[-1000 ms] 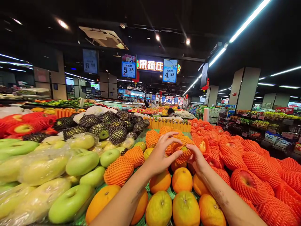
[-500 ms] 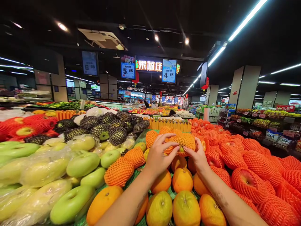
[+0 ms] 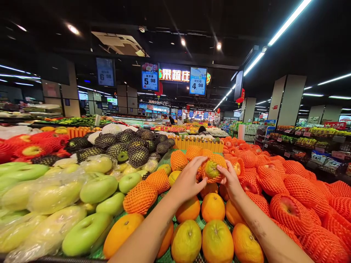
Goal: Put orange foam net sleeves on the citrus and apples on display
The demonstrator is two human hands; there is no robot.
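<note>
Between my two hands is an orange [image 3: 211, 169] with a greenish-yellow face, partly wrapped in an orange foam net [image 3: 218, 159]. My left hand [image 3: 189, 179] curves around its left side, fingertips at the net's upper edge and thumb low beside the fruit. My right hand [image 3: 229, 179] grips the right side, its thumb pressing near the net's opening. Just below my hands lie rows of bare oranges [image 3: 213, 207], some tinged green. To the left of my left wrist, a netted orange [image 3: 140, 198] rests on the pile.
Red-netted apples [image 3: 290, 210] are heaped on the right. At left sit green apples [image 3: 87, 233] and plastic-wrapped pale fruit [image 3: 55, 193], with black-netted fruit [image 3: 138, 156] behind. A low yellow picket fence [image 3: 199, 144] borders the far side. Price screens [image 3: 197, 81] hang overhead.
The netted orange has tilted, and much more of its bare greenish face shows. My left thumb has lowered away from its front, while my right thumb has shifted slightly up and right.
</note>
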